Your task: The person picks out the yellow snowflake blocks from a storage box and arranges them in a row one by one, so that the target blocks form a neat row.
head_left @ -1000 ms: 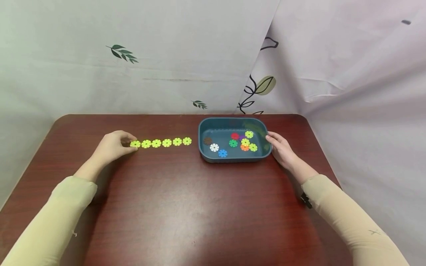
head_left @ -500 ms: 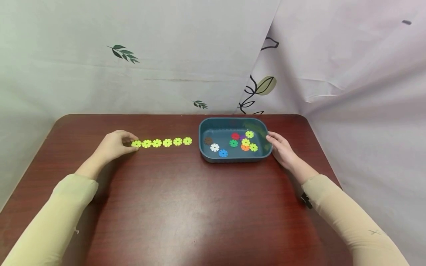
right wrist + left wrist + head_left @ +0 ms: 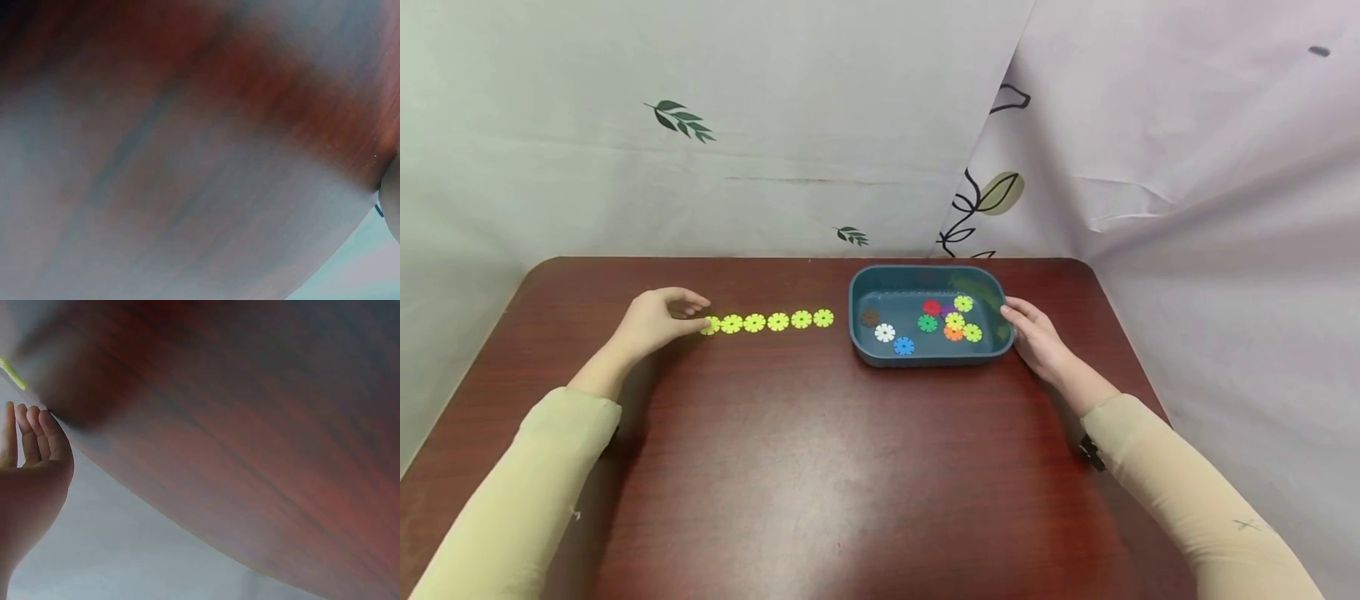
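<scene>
Yellow-green snowflake discs lie in a straight row on the table, left of a dark blue plastic tub. At the row's left end is my left hand, its thumb tip over the edge of the leftmost disc and its fingers raised apart from it. In the left wrist view the fingers of my left hand look fairly straight, near a yellow strip. My right hand holds the tub's right rim, a digit over the edge; its other fingers are partly hidden outside the wall.
Inside the tub lie loose discs, among them a white disc, a blue disc, a green disc and several yellow ones. The reddish-brown table ends at a pale printed cloth behind and at the sides.
My left hand has loosened its pinch on the leftmost disc; its fingers have lifted away from the thumb. The row, the tub and my right hand stay about where they were.
</scene>
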`<state>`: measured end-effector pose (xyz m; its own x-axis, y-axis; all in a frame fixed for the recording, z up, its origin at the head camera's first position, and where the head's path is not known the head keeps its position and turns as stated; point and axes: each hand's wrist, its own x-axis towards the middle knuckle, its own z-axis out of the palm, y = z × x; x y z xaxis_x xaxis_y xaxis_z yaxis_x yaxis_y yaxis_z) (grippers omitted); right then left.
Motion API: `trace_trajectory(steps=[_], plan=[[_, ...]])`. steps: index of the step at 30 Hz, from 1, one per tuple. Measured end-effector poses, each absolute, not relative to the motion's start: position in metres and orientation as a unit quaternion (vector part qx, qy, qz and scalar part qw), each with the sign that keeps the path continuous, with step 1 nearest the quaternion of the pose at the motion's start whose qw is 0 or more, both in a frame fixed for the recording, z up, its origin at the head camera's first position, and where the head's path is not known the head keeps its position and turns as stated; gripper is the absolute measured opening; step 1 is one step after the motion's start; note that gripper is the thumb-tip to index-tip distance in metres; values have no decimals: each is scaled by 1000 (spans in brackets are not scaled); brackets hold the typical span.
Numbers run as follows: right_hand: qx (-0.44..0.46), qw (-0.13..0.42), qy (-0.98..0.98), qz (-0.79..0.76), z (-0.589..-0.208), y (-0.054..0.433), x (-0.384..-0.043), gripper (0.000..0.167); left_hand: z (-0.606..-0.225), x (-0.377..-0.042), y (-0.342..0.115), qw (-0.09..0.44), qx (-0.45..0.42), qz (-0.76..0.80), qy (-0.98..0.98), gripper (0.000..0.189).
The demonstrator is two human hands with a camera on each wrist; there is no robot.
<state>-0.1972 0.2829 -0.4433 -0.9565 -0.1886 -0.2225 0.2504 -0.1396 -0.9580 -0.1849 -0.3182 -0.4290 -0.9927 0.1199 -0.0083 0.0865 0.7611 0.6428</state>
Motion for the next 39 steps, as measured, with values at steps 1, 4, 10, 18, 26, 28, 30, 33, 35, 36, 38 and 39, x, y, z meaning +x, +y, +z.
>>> trace_trajectory(steps=[1,4,10,18,26,28,30,33,35,36,38,39], plan=[[24,145,640,-754,-443,283,-197,27,-428,-186,-317,22,52,347,936,37],[26,144,640,-754,-443,283,-197,27,-424,-191,-311,20,48,359,932,38],[26,144,640,-754,-443,283,-197,27,-413,-205,-288,16,51,372,927,35],[25,146,641,-753,-442,282,-198,28,-403,-223,-249,3,69,400,914,31],[24,149,641,-752,-442,283,-196,27,-399,-236,-207,13,105,418,902,29],[25,148,639,-754,-442,283,-196,25,-397,-239,-196,16,116,424,898,29],[27,148,639,-754,-442,283,-196,24,-395,-242,-185,17,129,428,894,29],[29,149,638,-755,-442,283,-196,26,-391,-246,-168,21,143,437,888,29],[28,149,640,-753,-442,284,-196,27,-389,-248,-157,23,148,442,884,28],[28,149,641,-752,-442,283,-196,28,-388,-249,-151,24,151,446,882,28],[26,149,644,-750,-442,283,-196,28,-385,-251,-140,25,157,452,878,27],[26,149,645,-749,-442,283,-196,28,-384,-251,-135,26,162,453,876,27]])
